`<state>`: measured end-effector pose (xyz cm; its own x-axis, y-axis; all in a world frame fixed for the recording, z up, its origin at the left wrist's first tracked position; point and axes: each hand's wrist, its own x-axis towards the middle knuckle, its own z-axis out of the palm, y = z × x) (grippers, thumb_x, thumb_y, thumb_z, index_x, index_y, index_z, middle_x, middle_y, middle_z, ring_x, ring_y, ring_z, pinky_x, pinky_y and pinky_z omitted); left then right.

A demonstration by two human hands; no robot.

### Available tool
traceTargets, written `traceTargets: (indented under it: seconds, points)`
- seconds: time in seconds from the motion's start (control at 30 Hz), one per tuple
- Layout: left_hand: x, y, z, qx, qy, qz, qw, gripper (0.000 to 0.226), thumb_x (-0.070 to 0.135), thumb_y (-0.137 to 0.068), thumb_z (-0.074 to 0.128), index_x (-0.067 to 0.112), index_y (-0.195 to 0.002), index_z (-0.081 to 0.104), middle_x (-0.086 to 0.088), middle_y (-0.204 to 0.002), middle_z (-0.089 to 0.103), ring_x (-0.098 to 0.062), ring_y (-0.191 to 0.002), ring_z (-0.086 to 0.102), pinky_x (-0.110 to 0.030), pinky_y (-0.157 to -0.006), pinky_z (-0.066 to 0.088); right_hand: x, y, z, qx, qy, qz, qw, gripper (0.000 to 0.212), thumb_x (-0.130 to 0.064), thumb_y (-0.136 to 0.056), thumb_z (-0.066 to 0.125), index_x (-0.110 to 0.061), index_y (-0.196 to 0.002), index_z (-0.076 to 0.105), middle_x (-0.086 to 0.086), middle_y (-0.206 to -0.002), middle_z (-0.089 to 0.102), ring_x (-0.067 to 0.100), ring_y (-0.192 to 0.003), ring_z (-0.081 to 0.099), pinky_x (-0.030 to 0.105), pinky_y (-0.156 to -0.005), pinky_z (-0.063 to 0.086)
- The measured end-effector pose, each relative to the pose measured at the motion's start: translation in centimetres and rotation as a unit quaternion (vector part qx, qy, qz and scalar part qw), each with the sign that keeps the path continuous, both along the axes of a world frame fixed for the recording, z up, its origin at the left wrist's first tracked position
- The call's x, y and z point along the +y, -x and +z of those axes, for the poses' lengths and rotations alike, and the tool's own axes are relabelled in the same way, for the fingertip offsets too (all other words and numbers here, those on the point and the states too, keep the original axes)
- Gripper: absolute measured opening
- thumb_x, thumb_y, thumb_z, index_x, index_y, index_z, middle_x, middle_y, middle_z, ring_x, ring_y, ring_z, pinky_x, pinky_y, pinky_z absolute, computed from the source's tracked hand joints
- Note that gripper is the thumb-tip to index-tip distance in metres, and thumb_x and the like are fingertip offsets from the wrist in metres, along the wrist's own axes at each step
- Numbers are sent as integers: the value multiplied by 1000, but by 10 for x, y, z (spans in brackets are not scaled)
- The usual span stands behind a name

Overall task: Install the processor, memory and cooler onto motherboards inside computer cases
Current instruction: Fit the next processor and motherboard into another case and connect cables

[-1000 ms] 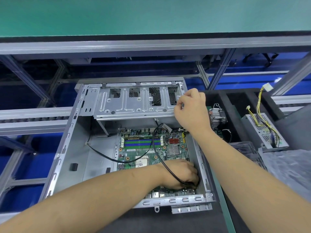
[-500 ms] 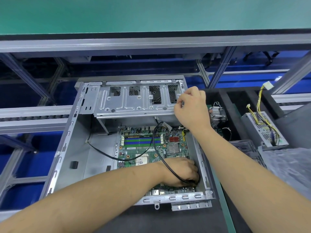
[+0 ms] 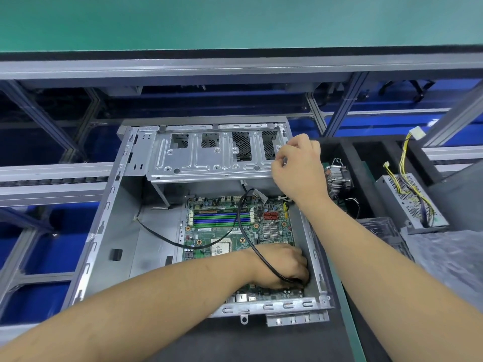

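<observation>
An open grey computer case lies flat in front of me with a green motherboard inside. Blue and green memory slots run across the board's far part, and the square processor socket sits at its middle. My left hand reaches down to the board's near right corner, fingers curled around the end of a black cable. My right hand grips the right end of the raised metal drive cage. A finned cooler lies in a black foam tray right of the case.
A perforated power supply with yellow wires rests at the far right beside a crinkled plastic sheet. A second black cable crosses the case floor. Conveyor rails and aluminium framing run behind the case, with a green surface above.
Both hands stay where they were. The view has shifted slightly, so the case sits a little lower and closer in frame.
</observation>
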<state>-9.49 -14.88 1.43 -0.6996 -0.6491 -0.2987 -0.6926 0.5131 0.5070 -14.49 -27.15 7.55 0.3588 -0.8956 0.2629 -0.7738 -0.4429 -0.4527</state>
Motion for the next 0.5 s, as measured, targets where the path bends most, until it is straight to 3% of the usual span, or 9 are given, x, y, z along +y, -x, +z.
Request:
traceTargets:
  seconds: [0.27, 0.5]
  points:
    - [-1, -1, -2, -3, -7, 9, 1000, 20, 19, -98, 59, 7, -108, 71, -9, -108, 70, -27, -104, 61, -40, -94, 48, 1, 0, 1, 1, -4, 4, 1000, 18, -13, -93, 56, -6, -90, 71, 5, -112, 50, 27, -113, 38, 34, -83, 44]
    - [-1, -1, -4, 9, -2, 4, 1000, 19, 16, -97, 60, 5, -107, 71, -11, -108, 69, -28, -104, 61, -42, -94, 47, 0, 0, 1, 4, -3, 3, 1000, 17, -14, -93, 56, -6, -91, 71, 4, -113, 49, 26, -114, 38, 30, -81, 39]
